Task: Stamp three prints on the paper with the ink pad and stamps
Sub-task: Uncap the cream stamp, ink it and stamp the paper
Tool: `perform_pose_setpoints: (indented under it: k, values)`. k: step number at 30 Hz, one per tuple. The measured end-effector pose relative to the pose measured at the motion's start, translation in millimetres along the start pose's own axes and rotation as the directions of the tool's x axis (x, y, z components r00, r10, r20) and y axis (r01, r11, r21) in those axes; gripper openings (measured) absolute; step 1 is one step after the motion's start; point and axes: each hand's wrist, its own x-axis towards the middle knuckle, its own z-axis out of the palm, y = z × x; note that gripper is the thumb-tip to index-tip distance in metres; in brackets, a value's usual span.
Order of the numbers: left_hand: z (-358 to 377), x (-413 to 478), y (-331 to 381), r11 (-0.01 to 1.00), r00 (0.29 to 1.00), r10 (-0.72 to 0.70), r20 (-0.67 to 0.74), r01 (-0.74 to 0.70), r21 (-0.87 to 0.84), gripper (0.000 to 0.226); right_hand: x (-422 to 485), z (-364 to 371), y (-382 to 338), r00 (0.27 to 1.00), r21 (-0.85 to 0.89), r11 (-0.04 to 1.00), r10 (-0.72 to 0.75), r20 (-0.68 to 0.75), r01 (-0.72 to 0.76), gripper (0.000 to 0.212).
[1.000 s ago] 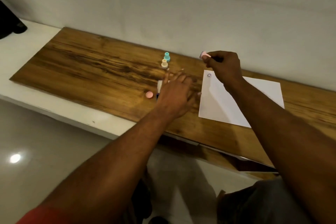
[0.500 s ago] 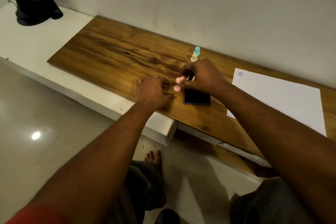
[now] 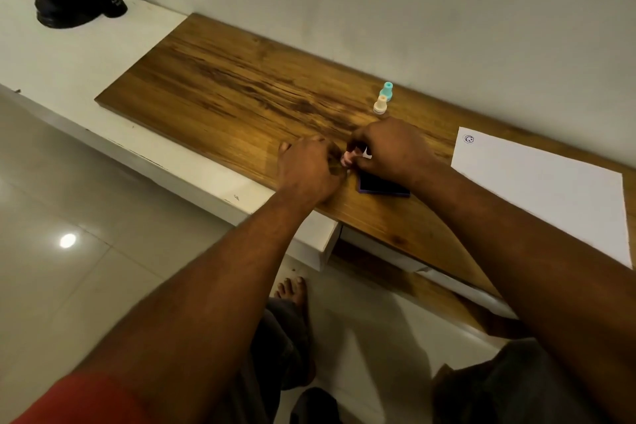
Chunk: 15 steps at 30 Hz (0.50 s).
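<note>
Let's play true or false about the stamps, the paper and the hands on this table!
1. The paper has three prints. False: only one print shows, near its corner.
2. The teal stamp and cream stamp stand untouched near the wall. True.
3. Both hands meet at the pink stamp. True: left hand, right hand.
4. The ink pad lies on the paper. False: it lies on the wooden board, apart from the paper.
</note>
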Motion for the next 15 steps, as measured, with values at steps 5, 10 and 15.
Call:
perform_pose_setpoints:
  k: [5, 10, 15]
  values:
    - [2.9, -0.9, 1.3, 1.0, 1.0, 0.002, -0.016, -0.002, -0.01, 0.035, 1.5, 1.0, -3.2, 0.999, -0.017, 0.999, -0.028, 0.016, 0.028, 0.03]
    - [3.2, 0.0, 2.1, 1.0, 1.0, -0.005, -0.02, 0.005, -0.022, 0.032, 5.4, 3.8, -6.5, 0.999, -0.059, 0.997, -0.041, 0.033, 0.043, 0.023]
    - [3.1, -0.4, 0.9, 1.0, 1.0, -0.013, -0.011, 0.013, -0.015, 0.031, 4.6, 9.4, -10.1, 0.999, -0.069, 0.996, -0.05, 0.01, 0.051, 0.023]
